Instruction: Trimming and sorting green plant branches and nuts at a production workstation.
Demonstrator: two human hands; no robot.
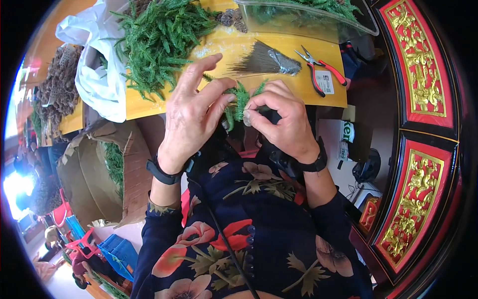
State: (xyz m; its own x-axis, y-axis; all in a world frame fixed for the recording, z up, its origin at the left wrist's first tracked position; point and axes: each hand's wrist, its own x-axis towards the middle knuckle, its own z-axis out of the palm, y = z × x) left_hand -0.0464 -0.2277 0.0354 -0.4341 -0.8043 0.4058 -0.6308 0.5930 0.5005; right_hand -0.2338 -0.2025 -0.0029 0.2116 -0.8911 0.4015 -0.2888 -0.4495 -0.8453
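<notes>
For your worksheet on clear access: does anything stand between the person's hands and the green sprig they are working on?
Nothing visible does. The left hand and the right hand both pinch the green sprig directly with bare fingertips.

Head fisheye, looking steeply down, close over hands (pixel 239 117).
</notes>
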